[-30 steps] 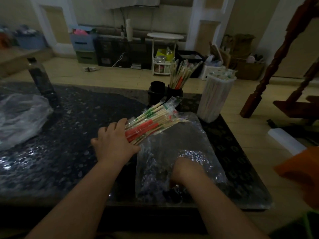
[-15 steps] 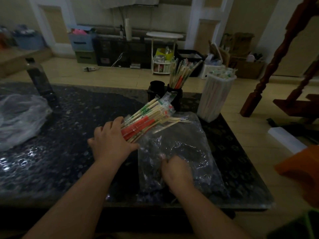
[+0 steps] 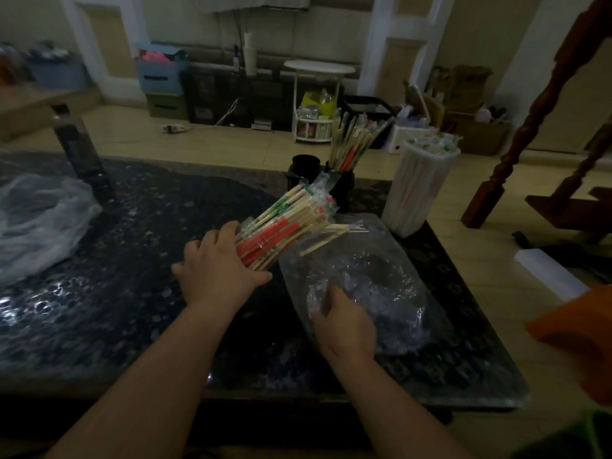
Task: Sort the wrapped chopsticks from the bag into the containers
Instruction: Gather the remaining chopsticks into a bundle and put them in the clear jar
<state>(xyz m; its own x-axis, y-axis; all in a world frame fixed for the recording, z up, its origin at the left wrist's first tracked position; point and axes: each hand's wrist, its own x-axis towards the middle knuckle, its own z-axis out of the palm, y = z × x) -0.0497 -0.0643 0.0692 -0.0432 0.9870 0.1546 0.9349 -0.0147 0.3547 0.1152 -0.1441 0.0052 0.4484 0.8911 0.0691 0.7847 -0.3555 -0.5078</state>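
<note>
Sliding out of the crumpled clear plastic bag (image 3: pixel 364 279), the right hand (image 3: pixel 346 324) now pinches its near edge, lower centre; left hand (image 3: pixel 215 270) clamps the bundle of red-and-green wrapped wooden chopsticks (image 3: pixel 281 226), mid-frame, pointing toward the black holders (image 3: pixel 342 187) and white ribbed canister (image 3: pixel 419 187)

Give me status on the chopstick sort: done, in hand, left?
Done: the black square holder and the tall white plastic canister already stand stocked with wrapped chopsticks. In hand: the left hand grips a mixed bundle of red- and green-wrapped chopsticks; the right hand rests on the clear plastic bag. Left: that bundle is unsorted, and a few chopsticks poke from the bag's far end.
</note>
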